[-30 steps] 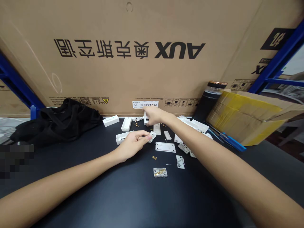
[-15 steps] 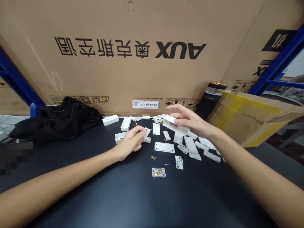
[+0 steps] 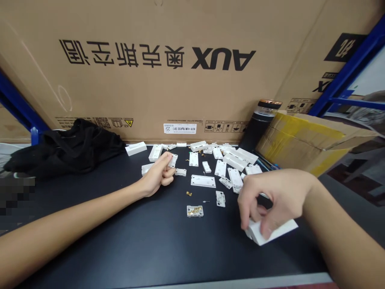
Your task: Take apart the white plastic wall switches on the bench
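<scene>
Clock hub = middle of the view. Closest to the camera is the pale edge of the black counter (image 3: 150,249), and just in from it at 4 o'clock the right hand (image 3: 270,204) has a white casing (image 3: 278,233) pinched between thumb and fingers, tilted a bit. Can't tell if the casing touches the counter.

Straight down at 6 there's a small white holder (image 3: 195,211) with brass bits in it. Just past it sit a tiny grey pin (image 3: 206,201) and a loose brass piece (image 3: 189,193), with a white cover (image 3: 220,198) out at 5. Behind those lies a flat white plate (image 3: 203,181).

Left hand (image 3: 159,174) is at 8, fingers curled, holding a little white part (image 3: 173,160) up between thumb and fingertips. A white block (image 3: 146,168) is partly hidden behind it.

Further back, a messy spread of white parts (image 3: 235,161) sits between 3 and 4, while an open white box (image 3: 155,152) is at 9, with a black cloth (image 3: 87,140) well beyond it, also at 9. Over at 3 are a dark bottle (image 3: 255,126) and a yellow-taped box (image 3: 300,140). Big AUX carton (image 3: 150,92) fills 12, lettering upside down.
</scene>
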### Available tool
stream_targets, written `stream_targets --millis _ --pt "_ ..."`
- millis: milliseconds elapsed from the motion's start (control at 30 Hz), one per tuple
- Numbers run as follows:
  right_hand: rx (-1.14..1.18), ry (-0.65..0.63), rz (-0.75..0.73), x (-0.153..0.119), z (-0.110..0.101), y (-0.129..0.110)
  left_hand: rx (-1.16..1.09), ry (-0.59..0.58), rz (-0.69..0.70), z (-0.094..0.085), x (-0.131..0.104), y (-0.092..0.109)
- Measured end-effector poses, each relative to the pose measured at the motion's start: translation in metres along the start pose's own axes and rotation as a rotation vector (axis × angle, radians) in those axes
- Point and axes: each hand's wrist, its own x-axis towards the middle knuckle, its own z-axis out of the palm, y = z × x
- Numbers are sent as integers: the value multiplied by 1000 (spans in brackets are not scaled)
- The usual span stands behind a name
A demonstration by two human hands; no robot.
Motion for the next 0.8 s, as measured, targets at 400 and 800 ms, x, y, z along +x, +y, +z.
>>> stream_targets --millis 400,800 --pt "28 -52 319 27 13 -12 300 -39 47 1 2 -3" --pt "-127 14 414 26 18 -21 856 -268 190 6 -10 4"
